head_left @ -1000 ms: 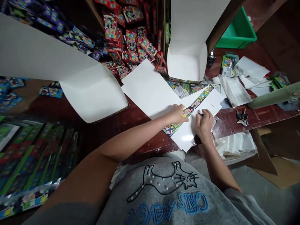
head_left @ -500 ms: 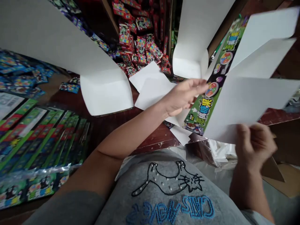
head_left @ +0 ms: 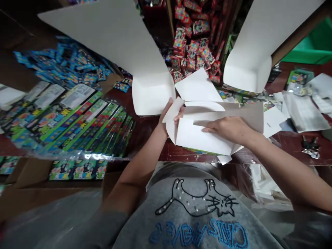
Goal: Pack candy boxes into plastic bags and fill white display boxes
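Head view of a dark red table (head_left: pixel 145 129), described from left to right. At the far left lies one batch of overlapping clear-wrapped green packs (head_left: pixel 70 124), too tightly layered to count; behind it is one heap of blue sachets (head_left: pixel 75 65). Next stands the first of two open white cartons, the left carton (head_left: pixel 153 93), its tall panel raised. The left hand (head_left: pixel 164 111) is half closed around the end flaps of a third, partly folded white box (head_left: pixel 204 140), which rests at the table's near edge in front of the person. Behind this box lie one white sheet (head_left: pixel 199 88) and, farther back, one mass of red packets (head_left: pixel 194 52). The right hand (head_left: pixel 229 127) reaches into the box, fingers together and loosely bent, tips at the inner panel; whether they pinch anything cannot be told from this angle. Beyond stands the second of the two, the right carton (head_left: pixel 246 74), also with its panel up. At the far right are one green bin (head_left: pixel 308 48) and, nearer, one bunch of keys (head_left: pixel 310 145).
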The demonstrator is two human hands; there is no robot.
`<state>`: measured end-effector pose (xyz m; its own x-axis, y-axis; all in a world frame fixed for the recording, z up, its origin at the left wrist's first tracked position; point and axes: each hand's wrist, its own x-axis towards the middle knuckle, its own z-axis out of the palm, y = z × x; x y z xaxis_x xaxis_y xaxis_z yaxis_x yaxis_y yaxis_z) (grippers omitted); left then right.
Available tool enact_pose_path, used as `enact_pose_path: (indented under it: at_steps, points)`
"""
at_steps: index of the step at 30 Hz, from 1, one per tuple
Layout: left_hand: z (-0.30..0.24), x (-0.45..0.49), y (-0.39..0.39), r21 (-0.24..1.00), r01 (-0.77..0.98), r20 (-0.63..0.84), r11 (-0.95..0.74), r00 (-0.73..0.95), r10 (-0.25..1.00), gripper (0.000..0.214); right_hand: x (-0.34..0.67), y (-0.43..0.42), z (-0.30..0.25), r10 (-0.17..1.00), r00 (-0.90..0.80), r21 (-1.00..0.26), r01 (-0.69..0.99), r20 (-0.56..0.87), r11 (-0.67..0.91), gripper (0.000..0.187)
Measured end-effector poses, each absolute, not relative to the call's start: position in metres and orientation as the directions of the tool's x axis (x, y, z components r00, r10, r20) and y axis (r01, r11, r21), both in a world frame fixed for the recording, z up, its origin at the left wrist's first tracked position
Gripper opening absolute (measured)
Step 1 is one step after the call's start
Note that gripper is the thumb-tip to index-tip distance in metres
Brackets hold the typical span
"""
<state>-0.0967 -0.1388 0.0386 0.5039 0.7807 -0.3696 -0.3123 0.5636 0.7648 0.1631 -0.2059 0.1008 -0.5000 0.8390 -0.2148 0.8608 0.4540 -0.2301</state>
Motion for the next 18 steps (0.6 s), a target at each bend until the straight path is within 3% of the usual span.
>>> enact_pose_path:
  at_steps: [3,6,8,10,12,13,15,18]
  points:
    - [0.021,-0.107,-0.155,0.896,-0.199,-0.292,0.397,0.408,0.865,0.075,0.151,-0.207,0.077,0.843,-0.456,-0.125,0.89,-0.285,0.439,0.041]
    - [0.026,-0.089,-0.165,0.984,0.099,-0.166,0.146,0.236,0.957,0.097,0.137,-0.227,0.077,0.845,-0.496,-0.081,0.868,-0.197,0.491,0.045]
    - [0.034,-0.073,-0.167,0.913,0.407,-0.083,0.038,0.092,0.992,0.101,0.14,-0.244,0.084,0.859,-0.513,-0.102,0.854,0.008,0.511,0.044]
    - [0.04,-0.061,-0.167,0.778,0.628,-0.039,0.03,0.001,0.999,0.099,0.159,-0.259,0.089,0.848,-0.438,-0.196,0.841,0.3,0.504,0.046]
    - [0.043,-0.056,-0.165,0.707,0.706,-0.065,0.052,-0.008,0.998,0.1,0.189,-0.267,0.085,0.828,-0.218,-0.347,0.831,0.517,0.435,0.06]
    - [0.043,-0.056,-0.163,0.703,0.709,-0.089,0.054,0.012,0.996,0.102,0.206,-0.268,0.078,0.83,-0.098,-0.428,0.82,0.549,0.38,0.068]
    - [0.041,-0.057,-0.158,0.745,0.666,-0.149,0.043,0.103,0.983,0.106,0.233,-0.264,0.057,0.893,-0.023,-0.538,0.791,0.45,0.291,0.08]
    - [0.039,-0.058,-0.154,0.847,0.531,-0.207,0.029,0.278,0.938,0.103,0.248,-0.249,0.023,0.974,-0.142,-0.67,0.708,0.175,0.223,0.106]
